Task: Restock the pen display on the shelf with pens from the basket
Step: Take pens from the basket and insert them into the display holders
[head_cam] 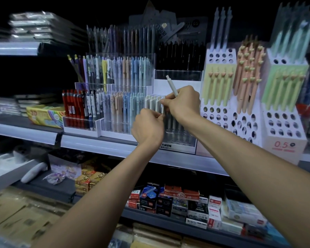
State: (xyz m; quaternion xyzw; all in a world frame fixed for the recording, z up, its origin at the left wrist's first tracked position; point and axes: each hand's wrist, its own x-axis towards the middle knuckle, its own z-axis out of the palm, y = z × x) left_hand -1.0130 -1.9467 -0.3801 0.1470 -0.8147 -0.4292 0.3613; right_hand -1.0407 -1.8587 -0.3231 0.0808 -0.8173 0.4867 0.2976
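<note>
A clear tiered pen display (177,140) stands on the middle shelf, with a row of white pens (152,102) in its front tier. My right hand (183,101) grips a white pen (172,85) that sticks up and to the left out of the fist, while its fingertips pinch the top of a white pen in the row. My left hand (148,128) is just below and to the left, its fingers curled and pinching at a pen in the same row. No basket is in view.
Pastel and red pens (73,106) fill displays to the left. White holed stands with green and peach pens (247,77) rise at the right. Black pens (181,54) stand behind. Boxes of stationery (181,197) crowd the lower shelf.
</note>
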